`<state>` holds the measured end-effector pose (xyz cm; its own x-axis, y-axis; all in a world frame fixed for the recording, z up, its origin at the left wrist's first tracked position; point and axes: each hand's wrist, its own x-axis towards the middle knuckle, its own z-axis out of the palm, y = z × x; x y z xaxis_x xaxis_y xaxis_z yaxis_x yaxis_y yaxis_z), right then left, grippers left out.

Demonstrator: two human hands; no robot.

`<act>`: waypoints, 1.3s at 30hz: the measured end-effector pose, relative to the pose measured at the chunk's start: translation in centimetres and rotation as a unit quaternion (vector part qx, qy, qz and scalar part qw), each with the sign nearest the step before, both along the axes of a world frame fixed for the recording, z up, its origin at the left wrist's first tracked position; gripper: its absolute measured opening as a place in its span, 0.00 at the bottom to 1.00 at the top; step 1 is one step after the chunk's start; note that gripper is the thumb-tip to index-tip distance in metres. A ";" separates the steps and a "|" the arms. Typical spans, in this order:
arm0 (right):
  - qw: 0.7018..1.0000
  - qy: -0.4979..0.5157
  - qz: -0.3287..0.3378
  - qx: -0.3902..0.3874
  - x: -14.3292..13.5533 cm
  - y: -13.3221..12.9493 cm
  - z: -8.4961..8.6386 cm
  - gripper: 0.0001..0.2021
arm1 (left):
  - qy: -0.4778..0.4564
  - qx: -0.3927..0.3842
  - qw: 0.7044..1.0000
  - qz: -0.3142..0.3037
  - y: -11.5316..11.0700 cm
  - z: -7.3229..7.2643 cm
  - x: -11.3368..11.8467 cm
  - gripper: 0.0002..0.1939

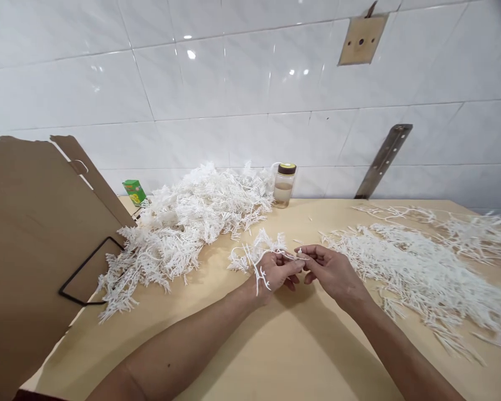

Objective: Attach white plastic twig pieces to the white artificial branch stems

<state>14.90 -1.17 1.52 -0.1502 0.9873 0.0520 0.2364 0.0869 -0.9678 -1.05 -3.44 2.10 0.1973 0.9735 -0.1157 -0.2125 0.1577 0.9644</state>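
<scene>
My left hand (275, 274) is closed in a pinch on a white branching plastic sprig (262, 273), whose twigs hang over the back of the hand and wrist. Its thin stem runs across to my right hand (332, 274), where thumb and forefinger pinch the tip. The fingertips of both hands nearly meet above the table. Left of them rises a large heap of white feathery sprigs (209, 206). On the right lies a flatter spread of loose white sprigs (421, 273), close to my right hand.
A cardboard box (37, 234) stands at the left with a black wire frame (73, 278) by it. Along the back are a small green box (134, 192) and a lidded bottle (284, 186) on the wooden table (309, 351). A metal bracket (384, 161) leans against the tiled wall.
</scene>
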 end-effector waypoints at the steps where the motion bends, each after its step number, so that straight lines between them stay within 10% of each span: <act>1: 1.000 -0.015 0.005 0.003 0.0 0.0 0.1 0.15 | 0.006 -0.001 1.000 -0.001 0.0 0.0 0.0 0.21; 29: 0.970 -0.196 -0.041 0.141 -0.5 -0.7 1.3 0.13 | 0.024 0.036 0.996 0.079 0.8 -0.1 -0.8 0.29; 39: 0.952 -0.224 -0.056 0.202 -0.5 -0.5 1.0 0.12 | 0.062 0.080 0.994 0.051 1.3 0.4 -1.5 0.14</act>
